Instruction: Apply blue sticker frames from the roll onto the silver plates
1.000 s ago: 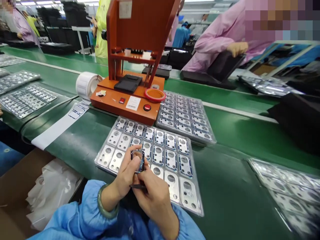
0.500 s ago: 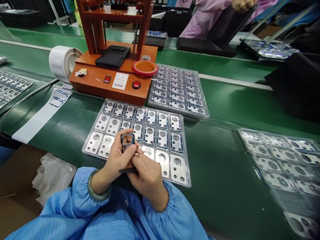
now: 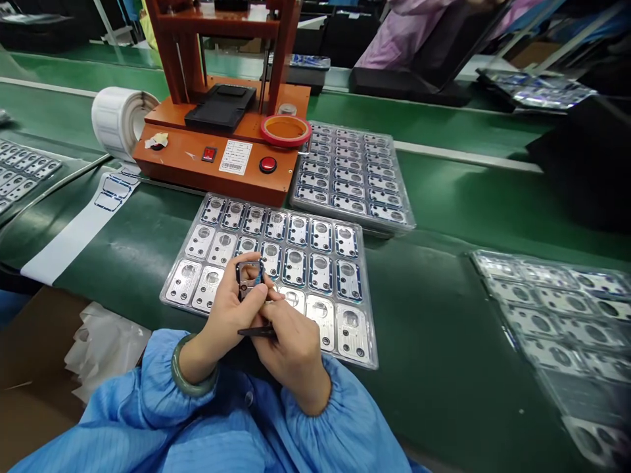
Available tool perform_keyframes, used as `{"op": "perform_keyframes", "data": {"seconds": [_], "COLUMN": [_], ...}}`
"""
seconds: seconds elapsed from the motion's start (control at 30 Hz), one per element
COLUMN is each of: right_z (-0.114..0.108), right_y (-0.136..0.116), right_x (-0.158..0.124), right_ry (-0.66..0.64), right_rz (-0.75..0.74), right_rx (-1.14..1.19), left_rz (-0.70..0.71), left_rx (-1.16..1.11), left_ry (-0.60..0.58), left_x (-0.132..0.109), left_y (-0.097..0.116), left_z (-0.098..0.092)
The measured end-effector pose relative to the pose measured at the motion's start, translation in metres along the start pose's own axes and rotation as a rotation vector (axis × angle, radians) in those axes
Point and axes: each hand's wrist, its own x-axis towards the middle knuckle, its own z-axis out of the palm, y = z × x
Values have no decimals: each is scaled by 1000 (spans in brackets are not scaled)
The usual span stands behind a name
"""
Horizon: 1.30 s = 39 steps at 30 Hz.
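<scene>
Watching through the head camera, I had the left hand (image 3: 231,309) pinching a small plate (image 3: 242,284) between thumb and fingers, tilted up over the near part of a clear tray (image 3: 365,282). The right hand (image 3: 293,341) was curled tight around a dark stick (image 3: 256,332), whose end poked out towards the left wrist. Its fingertips were tucked close behind the left thumb, and I could not tell whether they touched the plate.

The tray lay on the green desk (image 3: 434,315) with silver plates in three rows; those in the far row had blue edges, while the near ones were plain. Just behind it stood an orange machine (image 3: 185,154), with a red tape ring (image 3: 284,140) on its right corner. Beside that I saw another filled tray (image 3: 352,220). To the left sat a label roll (image 3: 111,121), its white strip (image 3: 64,243) trailing across the desk.
</scene>
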Motion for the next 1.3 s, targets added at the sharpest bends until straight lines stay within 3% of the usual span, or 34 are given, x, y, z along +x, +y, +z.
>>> {"op": "perform_keyframes", "data": {"seconds": [0.3, 0.6, 0.77, 0.93, 1.1, 1.3], "right_z": [0, 2, 1, 0, 1, 2], "right_y": [0, -7, -7, -6, -6, -7], "right_x": [0, 2, 2, 3, 7, 5], "right_ry": [-9, -9, -11, -2, 37, 77], "right_rz": [149, 194, 228, 356, 489, 375], "right_rx": [92, 104, 121, 257, 338, 252], "left_rz": [-4, 5, -20, -11, 38, 14], "left_rx": [-70, 69, -34, -153, -50, -16], "left_ry": [33, 273, 201, 148, 130, 56], "left_x": [0, 5, 4, 1, 1, 0], "left_y": [-1, -3, 3, 3, -4, -3], "left_z": [-1, 5, 8, 7, 2, 1]}}
